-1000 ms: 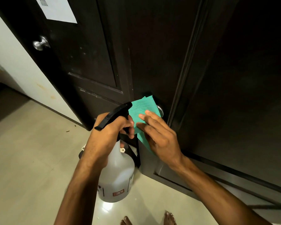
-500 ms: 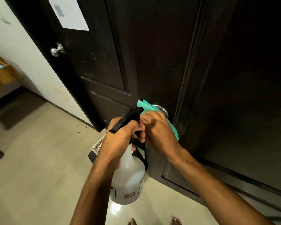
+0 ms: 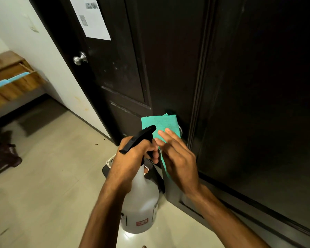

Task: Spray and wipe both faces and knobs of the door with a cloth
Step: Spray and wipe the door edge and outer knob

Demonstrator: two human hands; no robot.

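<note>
The right hand (image 3: 177,154) lies with straight fingers flat on a green cloth (image 3: 161,125), pressing it over the knob on the edge of the dark door (image 3: 168,59); the knob is almost wholly hidden. Just beside it, the left hand (image 3: 132,158) grips the black trigger head of a white spray bottle (image 3: 141,203), whose fill level cannot be told. Farther left, a second silver knob (image 3: 80,58) sticks out below a paper sheet (image 3: 91,17). An open wooden drawer (image 3: 16,81) holds blue items.
</note>
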